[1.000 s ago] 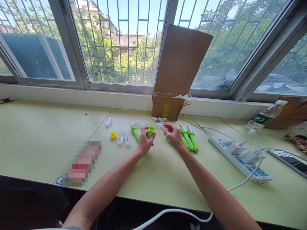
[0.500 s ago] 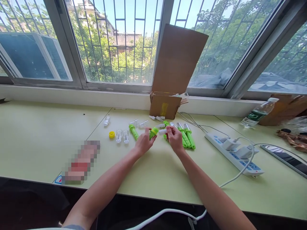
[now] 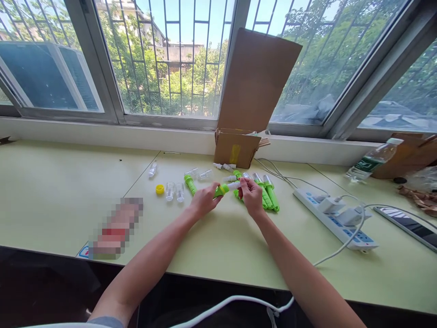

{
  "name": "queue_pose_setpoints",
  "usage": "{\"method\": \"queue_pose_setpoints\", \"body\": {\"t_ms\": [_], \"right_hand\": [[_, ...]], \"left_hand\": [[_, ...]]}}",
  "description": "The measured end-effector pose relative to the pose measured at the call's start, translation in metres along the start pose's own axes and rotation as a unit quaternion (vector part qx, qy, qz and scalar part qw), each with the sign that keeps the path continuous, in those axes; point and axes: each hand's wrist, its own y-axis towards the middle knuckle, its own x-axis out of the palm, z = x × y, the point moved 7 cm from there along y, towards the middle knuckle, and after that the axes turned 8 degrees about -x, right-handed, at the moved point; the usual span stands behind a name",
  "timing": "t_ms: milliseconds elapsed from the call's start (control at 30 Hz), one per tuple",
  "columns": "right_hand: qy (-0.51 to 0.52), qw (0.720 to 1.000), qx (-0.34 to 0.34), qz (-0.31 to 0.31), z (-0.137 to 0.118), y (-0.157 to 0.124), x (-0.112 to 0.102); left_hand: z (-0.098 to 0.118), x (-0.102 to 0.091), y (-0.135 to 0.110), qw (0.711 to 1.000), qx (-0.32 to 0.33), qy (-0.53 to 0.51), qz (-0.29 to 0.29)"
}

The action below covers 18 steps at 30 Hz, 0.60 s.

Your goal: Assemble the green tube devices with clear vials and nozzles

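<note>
My left hand (image 3: 205, 200) is wrapped around a green flashlight handle (image 3: 221, 189), its threaded end facing right. Between the fingertips of my right hand (image 3: 251, 196) is a small white plastic piece (image 3: 234, 185), which meets the handle's open end; how deep it sits I cannot tell. Just right of my right hand lie several green flashlights with clear heads (image 3: 270, 193). Another green handle (image 3: 190, 184) rests left of my left hand. Clear plastic covers (image 3: 170, 191) stand farther left beside a yellow ring (image 3: 160, 189).
Behind the hands, a cardboard box (image 3: 237, 148) with a raised flap stands against the window sill, small white pieces (image 3: 225, 167) before it. On the right are a power strip (image 3: 336, 221) with cables, a phone (image 3: 408, 225) and a water bottle (image 3: 373, 159). A blurred object (image 3: 116, 230) lies front left.
The white piece has come up against the threaded end of the green handle, where a slight gap showed before. Both hands keep their grips, and the view has shifted slightly.
</note>
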Motion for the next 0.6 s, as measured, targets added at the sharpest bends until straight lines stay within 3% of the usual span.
{"method": "queue_pose_setpoints", "body": {"t_ms": [600], "right_hand": [[0.034,0.999,0.004,-0.016,0.0003,-0.0061,0.0068]], "left_hand": [[0.0046,0.0011,-0.0024,0.998,0.049,0.038,-0.021]]}}
